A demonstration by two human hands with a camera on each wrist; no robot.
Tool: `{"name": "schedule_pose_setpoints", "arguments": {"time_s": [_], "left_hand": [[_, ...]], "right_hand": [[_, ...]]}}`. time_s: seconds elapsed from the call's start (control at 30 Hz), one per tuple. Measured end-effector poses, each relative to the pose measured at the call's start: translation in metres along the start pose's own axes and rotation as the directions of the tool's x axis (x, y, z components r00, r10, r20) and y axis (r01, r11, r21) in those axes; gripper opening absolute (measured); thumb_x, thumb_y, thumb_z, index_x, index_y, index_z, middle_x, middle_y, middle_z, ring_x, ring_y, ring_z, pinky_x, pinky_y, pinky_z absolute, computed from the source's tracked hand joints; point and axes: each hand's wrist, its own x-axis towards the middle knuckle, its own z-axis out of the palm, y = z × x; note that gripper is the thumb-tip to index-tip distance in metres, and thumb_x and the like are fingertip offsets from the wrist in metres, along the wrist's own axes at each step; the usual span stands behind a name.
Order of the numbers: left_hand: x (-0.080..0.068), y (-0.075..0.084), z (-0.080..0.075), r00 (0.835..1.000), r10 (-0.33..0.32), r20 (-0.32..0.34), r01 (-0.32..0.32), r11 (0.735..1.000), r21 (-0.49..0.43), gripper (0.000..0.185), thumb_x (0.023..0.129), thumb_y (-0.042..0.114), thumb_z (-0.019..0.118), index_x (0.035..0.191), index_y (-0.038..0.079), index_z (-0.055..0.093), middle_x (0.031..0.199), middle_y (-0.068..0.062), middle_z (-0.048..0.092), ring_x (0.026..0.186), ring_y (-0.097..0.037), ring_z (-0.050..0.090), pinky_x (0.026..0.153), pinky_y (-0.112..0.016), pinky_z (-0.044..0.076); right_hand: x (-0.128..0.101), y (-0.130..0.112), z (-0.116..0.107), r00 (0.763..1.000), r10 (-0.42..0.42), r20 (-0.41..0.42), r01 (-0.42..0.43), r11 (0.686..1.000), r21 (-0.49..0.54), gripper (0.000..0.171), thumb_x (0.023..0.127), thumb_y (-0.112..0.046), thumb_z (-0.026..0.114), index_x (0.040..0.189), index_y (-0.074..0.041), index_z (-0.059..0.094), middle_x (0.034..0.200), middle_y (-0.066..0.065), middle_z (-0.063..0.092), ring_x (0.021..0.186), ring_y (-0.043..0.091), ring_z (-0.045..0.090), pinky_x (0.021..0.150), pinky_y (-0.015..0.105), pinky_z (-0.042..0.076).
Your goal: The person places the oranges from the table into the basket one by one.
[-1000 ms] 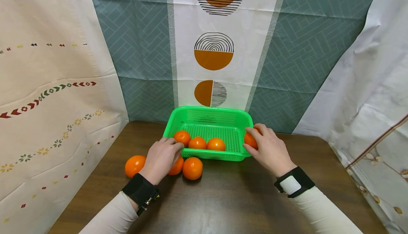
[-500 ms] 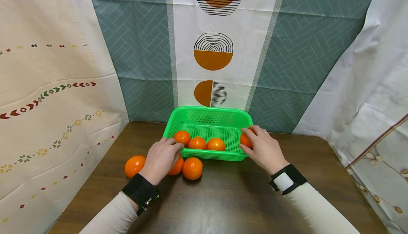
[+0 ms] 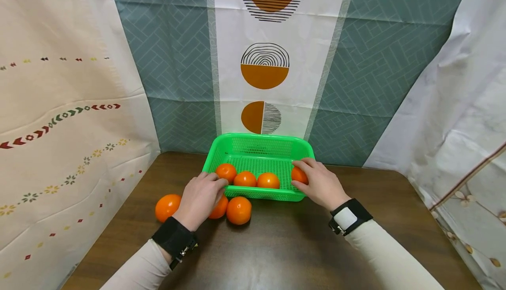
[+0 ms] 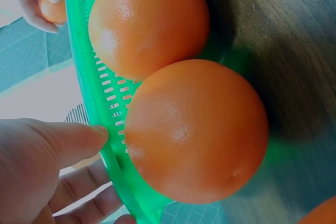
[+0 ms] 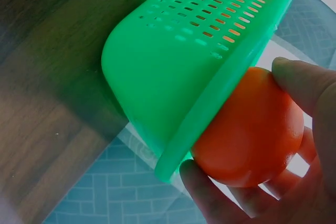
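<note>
Holds in the right hand, at the centre right of the head view, the held orange, with fingers and thumb curled around. Compared with one second ago, lies more to the left: before, over the right rim of the green basket; now, within the outline of its right end. Means, by judgement, a fourth orange brought to the basket, but not yet released. Cannot tell from these views whether already touching the basket floor. In the right wrist view, appears at centre right, close to the rim, with the hand entering from the lower right.

Next outward, in the middle of the head view, contains the same three oranges along the front wall: the left orange, the middle orange and the right orange.

At the basket's lower left corner, pinches the rim with the left hand, without visible change of place.

Outside, on the brown table, left of the frame's centre, remain three loose oranges, one partly hidden behind the left hand.

Farthest away, in the upper frame, hangs patterned cloth.
</note>
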Motion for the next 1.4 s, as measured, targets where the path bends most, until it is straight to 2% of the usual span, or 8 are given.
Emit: {"name": "schedule_pose_setpoints", "arguments": {"time_s": [0.3,0.63,0.83,0.97,1.2,1.4], "left_hand": [[0.001,-0.001,0.0,1.0,0.001,-0.011,-0.001,1.0,0.006,0.013,0.088,0.017,0.079,0.1,0.021,0.076,0.095,0.003,0.066,0.085,-0.023,0.058,0.065,-0.035,0.048],[0.001,-0.001,-0.001,1.0,0.012,-0.004,-0.012,1.0,0.01,0.013,0.088,0.017,0.08,0.099,0.021,0.075,0.093,0.003,0.064,0.082,-0.023,0.057,0.062,-0.033,0.044],[0.001,0.0,-0.001,1.0,0.019,-0.006,-0.019,1.0,-0.004,0.014,0.087,0.016,0.081,0.099,0.02,0.075,0.093,0.002,0.065,0.083,-0.023,0.057,0.063,-0.033,0.045],[0.0,0.0,-0.001,1.0,0.011,0.003,-0.011,1.0,-0.006,0.014,0.087,0.016,0.081,0.1,0.02,0.075,0.094,0.002,0.065,0.084,-0.023,0.057,0.065,-0.033,0.046],[-0.001,-0.001,0.0,1.0,0.003,0.003,-0.003,1.0,0.003,0.016,0.086,0.017,0.081,0.101,0.02,0.076,0.094,0.003,0.066,0.084,-0.022,0.058,0.065,-0.033,0.046],[-0.002,-0.002,0.0,1.0,0.001,0.002,-0.001,1.0,0.001,0.017,0.086,0.018,0.082,0.102,0.021,0.076,0.094,0.003,0.065,0.084,-0.022,0.057,0.066,-0.033,0.047]], "right_hand": [[0.01,-0.002,0.007,1.0,-0.003,-0.012,0.003,1.0,-0.011,0.055,0.086,-0.037,0.081,0.135,-0.017,0.064,0.125,0.014,0.052,0.1,0.032,0.055,0.074,0.045,0.054],[0.018,-0.006,0.013,0.996,0.043,0.077,-0.041,0.999,-0.025,0.058,0.085,-0.041,0.081,0.135,-0.015,0.064,0.121,0.014,0.058,0.088,0.027,0.06,0.07,0.04,0.055],[0.022,-0.009,0.017,0.993,0.031,0.112,-0.025,0.998,-0.056,0.057,0.086,-0.04,0.08,0.133,-0.012,0.064,0.117,0.014,0.059,0.088,0.025,0.059,0.067,0.039,0.053],[0.025,-0.011,0.019,0.989,0.028,0.147,-0.022,0.999,-0.042,0.056,0.086,-0.038,0.08,0.131,-0.01,0.064,0.115,0.014,0.059,0.088,0.025,0.059,0.068,0.038,0.052],[0.03,-0.012,0.021,0.977,0.032,0.209,-0.034,0.999,0.004,0.055,0.087,-0.035,0.08,0.132,-0.007,0.064,0.108,0.012,0.057,0.082,0.022,0.056,0.068,0.037,0.051],[0.036,-0.007,0.026,0.958,0.027,0.285,-0.035,0.999,0.022,0.055,0.088,-0.034,0.079,0.133,-0.006,0.063,0.113,0.012,0.059,0.09,0.023,0.056,0.074,0.037,0.052]]}}
